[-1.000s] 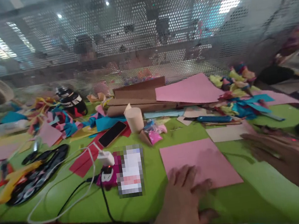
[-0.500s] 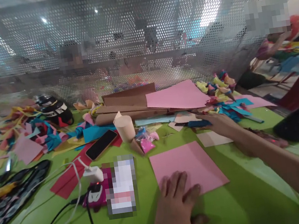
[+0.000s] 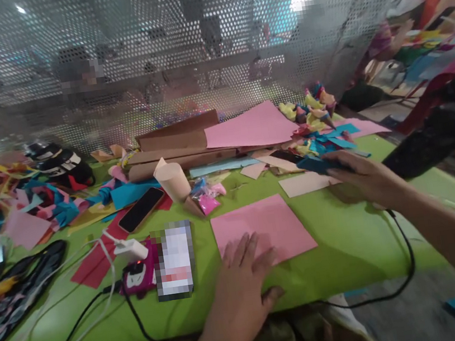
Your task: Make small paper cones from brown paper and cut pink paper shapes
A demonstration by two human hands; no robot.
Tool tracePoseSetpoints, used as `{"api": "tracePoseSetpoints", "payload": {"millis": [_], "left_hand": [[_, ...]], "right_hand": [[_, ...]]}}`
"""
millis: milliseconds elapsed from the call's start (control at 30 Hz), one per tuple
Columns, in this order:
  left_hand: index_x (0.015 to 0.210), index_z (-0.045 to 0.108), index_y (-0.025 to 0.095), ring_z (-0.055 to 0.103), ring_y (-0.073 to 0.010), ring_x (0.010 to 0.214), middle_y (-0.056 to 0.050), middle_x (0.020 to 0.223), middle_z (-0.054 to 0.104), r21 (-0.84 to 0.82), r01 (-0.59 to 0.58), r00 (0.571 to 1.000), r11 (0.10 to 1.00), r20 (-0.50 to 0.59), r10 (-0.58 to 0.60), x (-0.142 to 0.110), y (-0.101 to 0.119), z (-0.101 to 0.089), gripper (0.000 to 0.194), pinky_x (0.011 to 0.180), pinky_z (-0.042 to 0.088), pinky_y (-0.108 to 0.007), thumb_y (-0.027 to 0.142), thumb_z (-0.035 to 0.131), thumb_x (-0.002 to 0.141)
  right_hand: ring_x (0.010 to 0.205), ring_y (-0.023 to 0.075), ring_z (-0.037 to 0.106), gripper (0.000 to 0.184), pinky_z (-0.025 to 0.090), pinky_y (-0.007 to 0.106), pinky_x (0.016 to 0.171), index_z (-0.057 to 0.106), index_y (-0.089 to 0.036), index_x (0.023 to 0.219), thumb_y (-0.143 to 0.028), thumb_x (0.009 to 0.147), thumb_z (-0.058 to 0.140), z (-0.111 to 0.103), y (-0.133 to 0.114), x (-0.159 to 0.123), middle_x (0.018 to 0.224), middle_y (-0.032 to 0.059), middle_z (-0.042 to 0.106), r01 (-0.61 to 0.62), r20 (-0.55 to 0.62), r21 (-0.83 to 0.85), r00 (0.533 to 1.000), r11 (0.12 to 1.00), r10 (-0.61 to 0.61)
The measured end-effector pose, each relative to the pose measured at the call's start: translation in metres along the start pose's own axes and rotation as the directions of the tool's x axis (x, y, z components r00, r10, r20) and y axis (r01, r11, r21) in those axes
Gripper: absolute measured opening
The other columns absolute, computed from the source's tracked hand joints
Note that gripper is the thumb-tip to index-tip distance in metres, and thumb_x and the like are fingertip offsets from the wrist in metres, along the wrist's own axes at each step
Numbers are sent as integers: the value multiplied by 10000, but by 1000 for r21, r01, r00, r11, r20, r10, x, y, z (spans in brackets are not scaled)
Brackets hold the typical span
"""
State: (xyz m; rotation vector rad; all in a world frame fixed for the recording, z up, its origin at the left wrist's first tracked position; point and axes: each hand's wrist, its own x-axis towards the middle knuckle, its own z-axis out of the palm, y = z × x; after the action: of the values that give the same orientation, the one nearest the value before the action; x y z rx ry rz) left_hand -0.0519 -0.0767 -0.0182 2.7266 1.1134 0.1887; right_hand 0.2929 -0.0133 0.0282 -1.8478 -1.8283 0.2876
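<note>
A pink paper sheet (image 3: 277, 225) lies on the green table. My left hand (image 3: 238, 282) rests flat on its near left part, fingers stretched out. To the right, my right hand (image 3: 355, 172) has its fingers closed around a blue utility knife (image 3: 315, 165), whose dark end points left. Just below the knife lies a cream paper strip (image 3: 303, 184). Part of the handle is hidden under the fingers.
Left of the sheet are a phone (image 3: 175, 261), a purple power socket (image 3: 141, 276) with cables, and a dark phone (image 3: 141, 209). A paper cylinder (image 3: 173, 181) stands behind. Cardboard (image 3: 180, 132) and paper scraps line the perforated metal screen (image 3: 193, 45).
My right hand has reached forward, taken hold of the blue utility knife and drawn it rightward. My left hand has stayed on the pink sheet. The camera view has shifted to the right.
</note>
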Motion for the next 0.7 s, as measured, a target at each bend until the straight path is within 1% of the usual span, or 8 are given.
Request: {"api": "tracePoseSetpoints", "payload": {"millis": [100, 200, 233, 300, 367, 500, 633, 700], "left_hand": [[1552, 381, 299, 346, -326, 1501, -114, 1638, 366, 35, -27, 999, 999, -19, 27, 14, 7, -10, 588, 1182, 347, -583, 502, 472, 1007], [1562, 369, 286, 338, -309, 1507, -121, 1631, 377, 53, -47, 998, 997, -36, 49, 39, 14, -10, 567, 1195, 330, -565, 482, 413, 1031], [1556, 384, 273, 340, -310, 1506, -130, 1628, 379, 55, -46, 998, 997, -37, 48, 48, 15, -8, 558, 1194, 329, -567, 474, 400, 1036], [1565, 371, 273, 339, -315, 1506, -141, 1634, 362, 49, -49, 999, 998, -18, 50, 63, 16, -1, 573, 1186, 335, -576, 498, 367, 1039], [1572, 355, 306, 340, -331, 1503, -125, 1644, 348, 44, -40, 999, 998, 5, 40, 72, 13, 7, 594, 1172, 342, -603, 551, 338, 1030], [1582, 315, 354, 321, -324, 1514, -78, 1655, 339, 73, -12, 1000, 997, 27, 10, 73, 8, 19, 593, 1183, 323, -603, 560, 336, 1027], [1591, 281, 367, 287, -315, 1531, -62, 1665, 320, 100, -10, 999, 995, 37, 7, 69, 7, 22, 588, 1191, 315, -598, 539, 339, 1032], [1597, 265, 359, 274, -325, 1536, -78, 1675, 287, 105, -11, 999, 994, 49, 6, 69, 8, 21, 597, 1188, 315, -612, 543, 331, 1033]], "right_hand": [[1032, 270, 671, 503, 563, 307, 792, 653, -205, 1235, -564, 938, 464, -14, 3, -56, 1197, 112, 710, -137, 41, 198, 990, 971, 132], [1109, 290, 680, 549, 590, 320, 808, 621, -275, 1339, -616, 939, 466, -14, 14, -102, 1287, 94, 699, -247, 181, 261, 962, 933, 204], [1144, 303, 675, 564, 591, 342, 850, 610, -294, 1367, -624, 923, 500, -12, 18, -114, 1306, 85, 698, -243, 205, 249, 959, 937, 194], [1208, 327, 656, 563, 564, 382, 952, 629, -307, 1361, -606, 887, 581, -8, 26, -132, 1340, 81, 693, -187, 226, 211, 964, 960, 138], [1200, 323, 669, 509, 558, 382, 971, 643, -325, 1357, -556, 908, 582, -7, 30, -144, 1340, 79, 699, -136, 226, 160, 969, 978, 98], [1047, 312, 746, 460, 629, 361, 797, 655, -373, 1352, -528, 942, 517, -9, 31, -158, 1227, 77, 750, -85, 199, 65, 978, 994, 70], [918, 290, 772, 462, 633, 329, 680, 677, -355, 1335, -517, 953, 474, -9, 30, -163, 1091, 92, 770, -43, 210, -8, 977, 999, 44], [827, 264, 770, 466, 623, 309, 643, 698, -369, 1305, -542, 950, 452, -6, 30, -164, 990, 75, 770, -21, 158, -112, 987, 994, 39]]}}
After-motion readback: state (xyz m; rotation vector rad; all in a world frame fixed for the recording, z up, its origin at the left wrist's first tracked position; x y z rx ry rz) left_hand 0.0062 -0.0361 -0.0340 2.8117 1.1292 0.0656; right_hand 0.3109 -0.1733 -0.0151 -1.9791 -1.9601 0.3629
